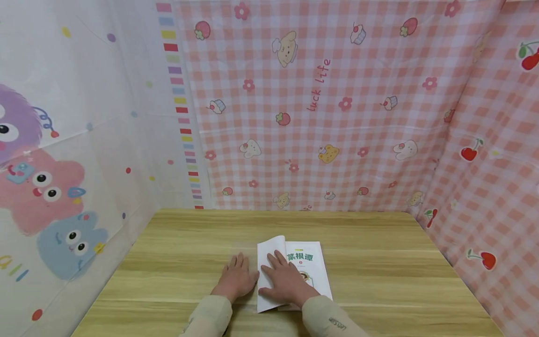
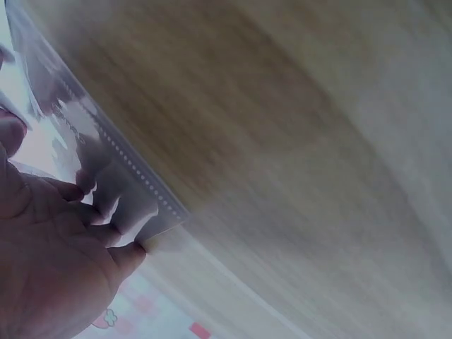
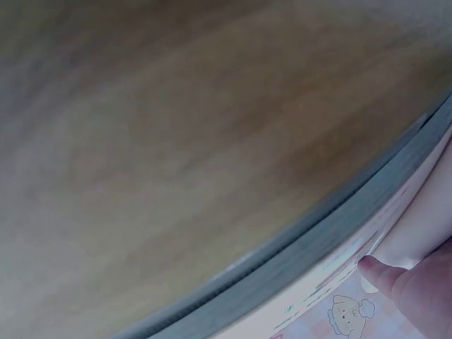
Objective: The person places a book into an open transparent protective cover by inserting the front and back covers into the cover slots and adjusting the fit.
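A white book [image 1: 316, 252] with green characters on its cover lies on the table. Its left part is overlaid by a white leaf or cover flap [image 1: 265, 299], bent up slightly at the top. My right hand [image 1: 287, 282] rests spread on this leaf, fingers apart; in the right wrist view the book's page edges [image 3: 339, 219] run beside it. Just left of the book lies my left hand [image 1: 238, 277], palm down. The left wrist view shows its fingers extended on a clear plastic sheet [image 2: 131, 166] with a dotted seam, which reaches beyond the book.
The wood-grain table [image 1: 379, 262] extends around the book on all sides. A pink checked cloth [image 1: 320, 131] hangs behind it, with a white printed cloth [image 1: 139, 154] at left and another checked cloth [image 1: 497, 196] at right.
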Demonstrator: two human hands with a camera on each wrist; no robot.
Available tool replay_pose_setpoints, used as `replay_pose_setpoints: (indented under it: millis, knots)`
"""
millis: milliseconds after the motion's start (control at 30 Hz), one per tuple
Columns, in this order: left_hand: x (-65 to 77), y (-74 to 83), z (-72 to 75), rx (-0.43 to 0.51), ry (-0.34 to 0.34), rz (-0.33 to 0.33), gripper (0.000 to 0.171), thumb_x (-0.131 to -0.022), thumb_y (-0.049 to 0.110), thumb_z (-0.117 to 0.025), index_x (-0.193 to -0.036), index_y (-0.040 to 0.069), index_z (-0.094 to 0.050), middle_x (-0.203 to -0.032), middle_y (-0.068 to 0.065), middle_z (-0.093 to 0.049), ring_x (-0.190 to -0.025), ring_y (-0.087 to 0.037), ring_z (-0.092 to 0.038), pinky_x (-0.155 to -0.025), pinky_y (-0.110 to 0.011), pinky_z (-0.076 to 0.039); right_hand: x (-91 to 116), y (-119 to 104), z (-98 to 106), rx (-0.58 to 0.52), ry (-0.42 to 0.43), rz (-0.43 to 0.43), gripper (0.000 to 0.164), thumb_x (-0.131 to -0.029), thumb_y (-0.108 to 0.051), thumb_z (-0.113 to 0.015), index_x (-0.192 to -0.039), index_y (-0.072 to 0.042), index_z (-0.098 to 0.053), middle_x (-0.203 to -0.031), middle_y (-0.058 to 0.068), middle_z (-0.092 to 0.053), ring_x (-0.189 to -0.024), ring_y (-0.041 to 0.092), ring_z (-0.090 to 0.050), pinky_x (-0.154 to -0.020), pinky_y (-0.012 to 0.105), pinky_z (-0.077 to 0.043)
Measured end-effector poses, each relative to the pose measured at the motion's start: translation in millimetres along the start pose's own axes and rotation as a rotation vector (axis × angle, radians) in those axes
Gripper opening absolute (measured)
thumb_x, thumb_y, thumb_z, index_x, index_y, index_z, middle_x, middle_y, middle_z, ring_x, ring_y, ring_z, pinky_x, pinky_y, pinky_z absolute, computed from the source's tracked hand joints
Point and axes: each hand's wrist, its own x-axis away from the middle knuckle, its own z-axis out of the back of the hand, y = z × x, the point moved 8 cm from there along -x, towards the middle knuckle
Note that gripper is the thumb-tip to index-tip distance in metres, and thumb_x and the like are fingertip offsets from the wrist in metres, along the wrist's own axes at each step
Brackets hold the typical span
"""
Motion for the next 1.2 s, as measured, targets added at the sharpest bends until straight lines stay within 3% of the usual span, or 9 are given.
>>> replay_pose_setpoints:
  millis: [233,633,867,933,1100,1200]
  knots:
    - [2.3,-0.1,0.6,0.026,-0.035,0.029,0.081,-0.096,0.047,-0.056,-0.145,-0.013,-0.035,-0.154,-0.032,-0.027,-0.144,-0.048,-0.020,-0.114,-0.063,-0.017,0,-2,-2,0.026,0.005,-0.009,0.057,-0.095,-0.048,-0.056,-0.142,-0.016,-0.056,-0.157,0.012,-0.035,-0.148,0.034,-0.022,-0.109,0.060,-0.031]
    - [1.7,1.0,2.9,-0.014,-0.046,0.026,0.068,-0.099,0.036,-0.053,-0.144,-0.013,-0.038,-0.153,-0.032,-0.029,-0.144,-0.048,-0.022,-0.113,-0.062,-0.020,-3,-7,-4,0.034,0.034,0.018,0.055,-0.095,-0.045,-0.057,-0.142,-0.016,-0.056,-0.156,0.013,-0.036,-0.147,0.035,-0.022,-0.110,0.061,-0.029]
    - [-5.7,-6.1,-8.0,-0.025,-0.050,0.017,0.067,-0.100,0.036,-0.048,-0.145,-0.012,-0.037,-0.155,-0.032,-0.026,-0.144,-0.048,-0.020,-0.114,-0.062,-0.019,-5,-11,-6,0.071,0.029,0.000,0.054,-0.097,-0.045,-0.055,-0.143,-0.016,-0.055,-0.157,0.013,-0.036,-0.148,0.034,-0.022,-0.110,0.061,-0.029]
    - [-2.5,-2.5,-3.8,-0.023,-0.061,0.023,0.068,-0.101,0.037,-0.048,-0.146,-0.012,-0.036,-0.155,-0.032,-0.026,-0.144,-0.048,-0.020,-0.114,-0.062,-0.018,-6,-12,-6,0.081,0.037,0.004,0.053,-0.098,-0.044,-0.053,-0.143,-0.016,-0.055,-0.157,0.013,-0.036,-0.147,0.034,-0.023,-0.109,0.062,-0.030]
    - [-0.8,-1.9,-4.3,-0.042,-0.061,0.029,0.072,-0.100,0.042,-0.049,-0.147,-0.010,-0.036,-0.155,-0.030,-0.026,-0.145,-0.046,-0.020,-0.114,-0.061,-0.019,-5,-15,-2,0.082,0.037,0.013,0.047,-0.100,-0.035,-0.051,-0.142,-0.015,-0.056,-0.156,0.013,-0.037,-0.147,0.034,-0.024,-0.109,0.062,-0.031]
    - [-1.9,-4.3,-7.5,-0.069,-0.068,0.031,0.072,-0.100,0.042,-0.049,-0.148,-0.009,-0.034,-0.156,-0.029,-0.025,-0.145,-0.045,-0.019,-0.115,-0.060,-0.019,-3,-15,1,0.027,0.024,0.016,0.047,-0.099,-0.028,-0.051,-0.143,-0.013,-0.054,-0.157,0.015,-0.034,-0.148,0.033,-0.022,-0.111,0.060,-0.029]
